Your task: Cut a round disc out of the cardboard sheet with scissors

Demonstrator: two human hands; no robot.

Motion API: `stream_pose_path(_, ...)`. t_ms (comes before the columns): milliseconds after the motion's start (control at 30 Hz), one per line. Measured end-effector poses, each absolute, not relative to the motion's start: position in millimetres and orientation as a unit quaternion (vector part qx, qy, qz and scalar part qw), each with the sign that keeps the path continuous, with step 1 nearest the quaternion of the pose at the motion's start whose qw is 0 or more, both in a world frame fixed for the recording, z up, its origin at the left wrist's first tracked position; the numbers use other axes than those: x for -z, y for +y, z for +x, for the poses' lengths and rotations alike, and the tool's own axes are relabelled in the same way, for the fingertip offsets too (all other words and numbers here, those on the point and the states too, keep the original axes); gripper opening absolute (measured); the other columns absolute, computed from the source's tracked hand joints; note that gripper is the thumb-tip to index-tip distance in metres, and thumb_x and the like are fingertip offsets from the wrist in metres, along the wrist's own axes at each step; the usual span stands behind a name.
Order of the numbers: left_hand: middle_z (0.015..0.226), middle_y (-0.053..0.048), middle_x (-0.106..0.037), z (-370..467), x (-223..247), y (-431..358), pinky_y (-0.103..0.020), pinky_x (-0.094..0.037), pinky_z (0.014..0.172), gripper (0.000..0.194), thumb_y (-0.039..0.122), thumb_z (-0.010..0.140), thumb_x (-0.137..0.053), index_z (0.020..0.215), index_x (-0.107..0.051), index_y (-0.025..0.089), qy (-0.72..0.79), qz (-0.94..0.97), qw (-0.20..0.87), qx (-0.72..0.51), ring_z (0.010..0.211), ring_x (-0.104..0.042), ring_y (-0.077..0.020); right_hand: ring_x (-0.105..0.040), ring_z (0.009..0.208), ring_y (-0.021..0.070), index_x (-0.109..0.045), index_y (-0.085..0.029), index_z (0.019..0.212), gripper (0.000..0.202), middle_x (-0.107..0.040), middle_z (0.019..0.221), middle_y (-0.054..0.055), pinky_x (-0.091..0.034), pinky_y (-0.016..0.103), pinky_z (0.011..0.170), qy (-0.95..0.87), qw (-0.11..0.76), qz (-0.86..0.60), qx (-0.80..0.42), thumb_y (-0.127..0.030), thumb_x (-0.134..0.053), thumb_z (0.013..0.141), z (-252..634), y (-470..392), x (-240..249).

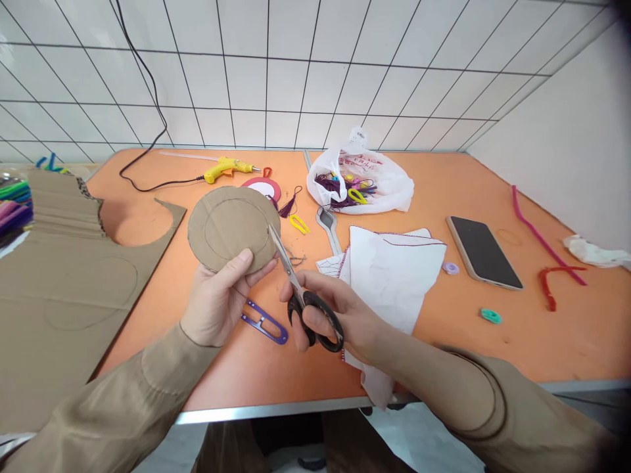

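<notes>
My left hand [219,299] grips a round cardboard disc [231,223] at its lower edge, thumb on top; a smaller circle is drawn on the disc. In my right hand [335,309] are scissors [293,276] with black handles, fingers through the loops. The blades point up and left, their tips over the right part of the disc; whether they touch it I cannot tell. A purple thread snipper [265,322] lies on the orange table [236,381] below the hands.
Big cut cardboard [64,295] lies at left. Behind are a yellow glue gun [229,169], a red-rimmed disc [263,188] and a plastic bag [379,184] of tassels. White cloth [394,276], a phone [484,253] and pipe cleaners [542,230] are at right.
</notes>
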State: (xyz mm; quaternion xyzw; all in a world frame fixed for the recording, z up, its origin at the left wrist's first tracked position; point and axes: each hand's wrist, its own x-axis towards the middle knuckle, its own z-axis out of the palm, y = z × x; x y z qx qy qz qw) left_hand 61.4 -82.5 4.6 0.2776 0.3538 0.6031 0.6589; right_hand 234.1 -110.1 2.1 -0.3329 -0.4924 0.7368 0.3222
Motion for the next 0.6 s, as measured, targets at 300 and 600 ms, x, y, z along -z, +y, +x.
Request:
stream_pose_path(300, 0.101, -0.005, -0.077, 61.6, -4.5, -82.0, -0.030, -0.060, 0.083, 0.045, 0.016, 0.076, -0.075, 0.120, -0.067, 0.023, 0.363, 0.293, 0.646, -0.605, 0.098, -0.072, -0.0226, -0.053, 0.056, 0.0117, -0.049, -0.019, 0.094, 0.044, -0.062, 0.058, -0.002, -0.039, 0.024, 0.055, -0.498, 0.318, -0.327, -0.738, -0.053, -0.070, 0.077, 234.6, -111.0, -1.7)
stream_pose_path(600, 0.105, -0.006, -0.077, 61.0, -7.7, -82.2, -0.033, -0.060, 0.084, 0.045, 0.017, 0.075, -0.076, 0.119, -0.067, 0.024, 0.377, 0.308, 0.627, -0.608, 0.103, -0.071, -0.0255, -0.053, 0.054, 0.0107, -0.049, -0.019, 0.095, 0.051, -0.062, 0.057, -0.003, -0.039, 0.024, 0.055, -0.492, 0.319, -0.315, -0.746, -0.061, -0.071, 0.074, 235.0, -110.5, -0.8)
